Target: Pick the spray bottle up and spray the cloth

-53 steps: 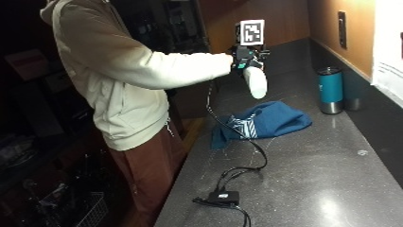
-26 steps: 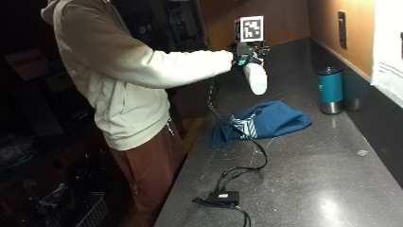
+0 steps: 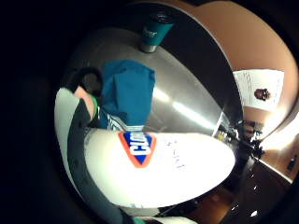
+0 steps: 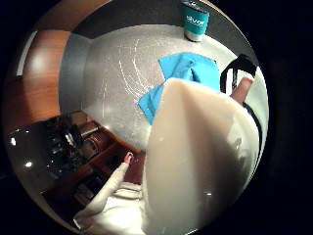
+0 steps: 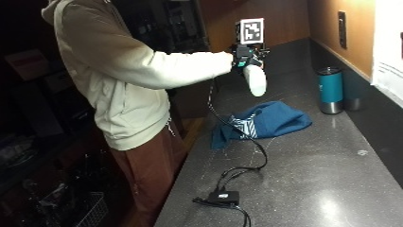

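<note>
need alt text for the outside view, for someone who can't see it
A person at a dark counter holds a white spray bottle up in their gloved right hand, above a crumpled blue cloth lying on the counter. A teal travel mug stands upright near the wall.

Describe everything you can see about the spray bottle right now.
The spray bottle is white, smooth plastic by its look, with a rounded body. A blue and orange-red logo label sits on its side. The gloved right hand grips it at the top, so it hangs tilted in the air above the dark counter, clear of the blue cloth lying beneath. Its nozzle is hidden.
</note>
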{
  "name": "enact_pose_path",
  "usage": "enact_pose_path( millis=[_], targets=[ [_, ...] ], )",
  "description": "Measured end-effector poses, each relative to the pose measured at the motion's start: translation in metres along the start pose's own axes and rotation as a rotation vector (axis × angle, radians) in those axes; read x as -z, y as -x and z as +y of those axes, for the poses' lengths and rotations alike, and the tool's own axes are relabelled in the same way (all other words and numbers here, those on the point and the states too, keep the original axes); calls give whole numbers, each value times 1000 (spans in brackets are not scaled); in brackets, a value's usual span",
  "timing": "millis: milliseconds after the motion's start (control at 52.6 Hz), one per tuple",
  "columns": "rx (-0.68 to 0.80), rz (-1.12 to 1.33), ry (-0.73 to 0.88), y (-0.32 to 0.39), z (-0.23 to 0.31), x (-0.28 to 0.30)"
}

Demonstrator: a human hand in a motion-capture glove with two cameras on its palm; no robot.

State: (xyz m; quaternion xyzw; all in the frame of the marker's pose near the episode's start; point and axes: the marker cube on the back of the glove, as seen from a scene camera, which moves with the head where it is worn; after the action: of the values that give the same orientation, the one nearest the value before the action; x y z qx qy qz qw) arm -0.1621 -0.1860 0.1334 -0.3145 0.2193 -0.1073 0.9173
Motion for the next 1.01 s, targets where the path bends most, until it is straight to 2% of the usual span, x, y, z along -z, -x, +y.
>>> enact_pose_path(
  millis=[266,475,799,932,1008],
  targets=[
    [17,-81,-66,19,9,29],
    [80,-363,-140,48,5,42],
    [132,-920,-361,122,-13,61],
    [156,-1238,-437,187,-41,61],
    [139,-1407,-501,197,-52,63]
  ],
)
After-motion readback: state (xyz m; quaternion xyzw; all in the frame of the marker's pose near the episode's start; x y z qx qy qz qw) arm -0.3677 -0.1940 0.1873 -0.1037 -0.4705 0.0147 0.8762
